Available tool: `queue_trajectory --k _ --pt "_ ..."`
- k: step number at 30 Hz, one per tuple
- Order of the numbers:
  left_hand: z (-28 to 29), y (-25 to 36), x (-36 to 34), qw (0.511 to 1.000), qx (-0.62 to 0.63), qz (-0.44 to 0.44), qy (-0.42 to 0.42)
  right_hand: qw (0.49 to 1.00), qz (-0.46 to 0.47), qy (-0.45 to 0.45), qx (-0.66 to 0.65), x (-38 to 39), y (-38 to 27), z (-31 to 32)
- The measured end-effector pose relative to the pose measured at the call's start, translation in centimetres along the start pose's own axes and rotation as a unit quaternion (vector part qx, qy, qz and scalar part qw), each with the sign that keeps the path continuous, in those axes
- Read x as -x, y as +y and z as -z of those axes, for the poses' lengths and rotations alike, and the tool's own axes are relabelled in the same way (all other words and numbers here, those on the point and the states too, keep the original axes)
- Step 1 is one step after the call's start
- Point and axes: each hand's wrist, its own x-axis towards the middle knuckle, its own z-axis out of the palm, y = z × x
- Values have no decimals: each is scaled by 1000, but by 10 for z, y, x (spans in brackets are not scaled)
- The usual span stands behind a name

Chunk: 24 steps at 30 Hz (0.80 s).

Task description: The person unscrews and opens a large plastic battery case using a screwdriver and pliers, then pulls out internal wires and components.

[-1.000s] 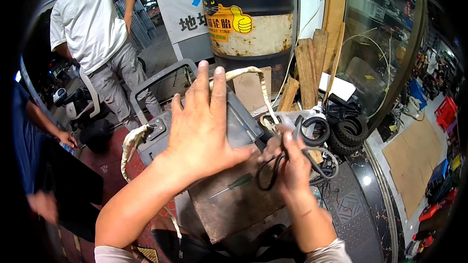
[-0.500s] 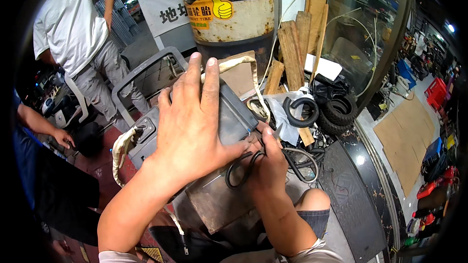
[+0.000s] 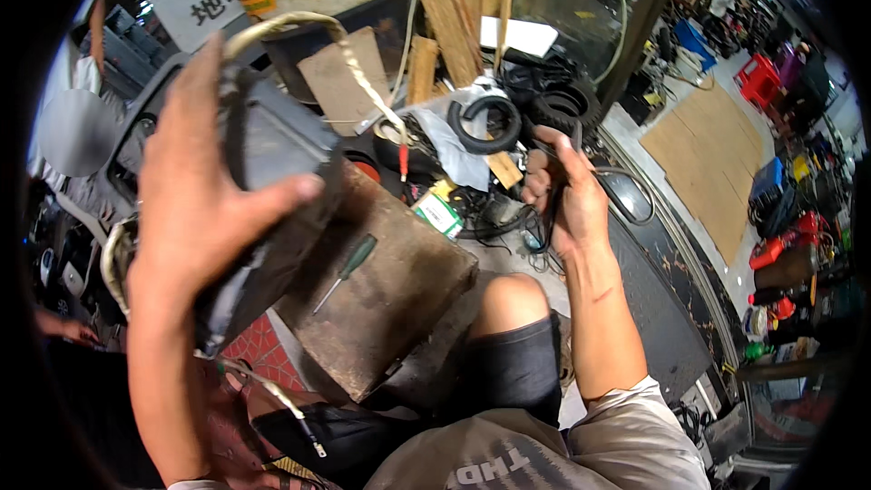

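Observation:
My left hand (image 3: 186,209) lies against a dark grey battery-like case (image 3: 281,132), thumb spread across its top edge and fingers stretched out. The case has a carrying handle and stands tilted at the left end of a worn brown block (image 3: 408,259). On that block lies a screwdriver (image 3: 357,259) with a dark green handle. Out to the right, my right hand (image 3: 581,204) is closed around a dark cable (image 3: 650,204), which loops out beyond the wrist. A tape-wrapped cable (image 3: 363,77) arches from the case and ends near a red-tipped connector (image 3: 404,161).
Behind the block are a green-and-white box (image 3: 438,213), a cut black tube (image 3: 484,124), tyres (image 3: 564,107) and wood planks (image 3: 449,23). A second taped lead (image 3: 295,408) hangs below the case. A person (image 3: 68,118) stands at the far left.
My right hand has moved away from the case to the right, carrying the cable. The case has shifted left in view, and the block with the screwdriver has come into sight.

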Motion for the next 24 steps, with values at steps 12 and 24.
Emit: queue_trajectory --k 12,24 --pt "-16 -97 -13 976 66 202 -55 842 -231 309 376 44 381 356" --pt "-15 -57 -34 965 128 210 -89 861 -63 274 423 58 394 358"
